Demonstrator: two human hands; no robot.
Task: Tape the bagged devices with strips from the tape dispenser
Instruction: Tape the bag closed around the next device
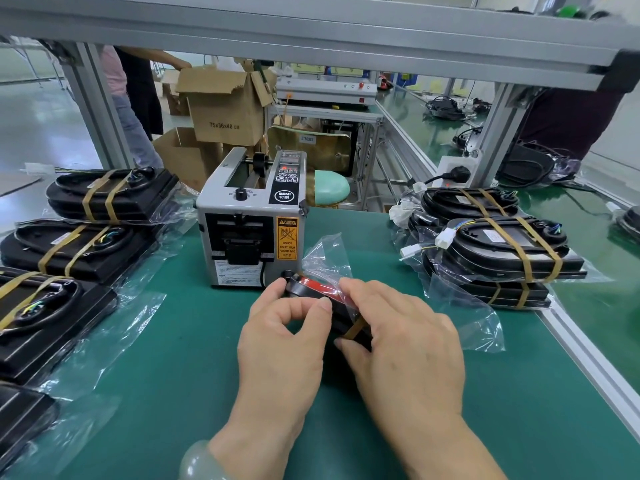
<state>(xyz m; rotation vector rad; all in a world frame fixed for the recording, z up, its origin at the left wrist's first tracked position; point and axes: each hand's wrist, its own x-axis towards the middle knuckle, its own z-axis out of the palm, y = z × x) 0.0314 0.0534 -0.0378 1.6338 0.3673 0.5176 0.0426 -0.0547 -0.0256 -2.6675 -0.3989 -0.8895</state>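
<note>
Pinching a bagged device (pixel 311 289), the left hand (pixel 277 337) steadies it; the right hand (pixel 405 344) curls round it, pressing tape (pixel 355 329). Probably rigid, slippery film: grip the edges.

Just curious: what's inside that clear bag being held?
A black device with a red band shows through the clear bag; left hand and right hand hide its near end.

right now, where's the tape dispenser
In the head view the tape dispenser stands centre on the green mat, just beyond the bagged device that the left hand and right hand hold, with taped stacks either side.
</note>
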